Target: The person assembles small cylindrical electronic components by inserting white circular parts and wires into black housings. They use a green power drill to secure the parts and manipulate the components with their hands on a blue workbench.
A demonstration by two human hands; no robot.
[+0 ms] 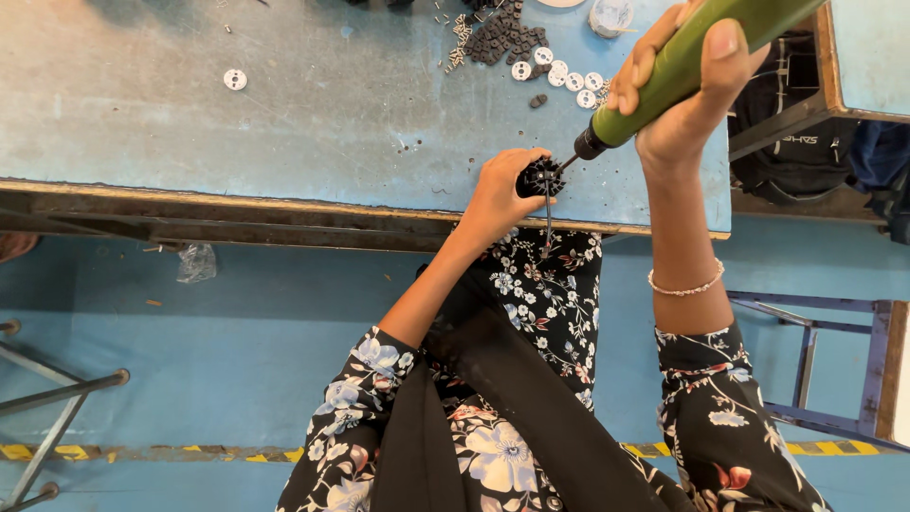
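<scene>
1. Up near the table's far edge, a round pale container [609, 14] is cut off by the frame, so its contents cannot be made out.
2. Loose white discs [557, 74] and dark small parts [504, 36] lie on the bare blue table [284, 104].
3. At the near edge, the left hand [498, 194] wraps tightly around a black toothed part [541, 177].
4. Above it, the right hand [678, 95] clasps a green power screwdriver [678, 66], its tip at that part; the tool's rear runs out of view.
</scene>
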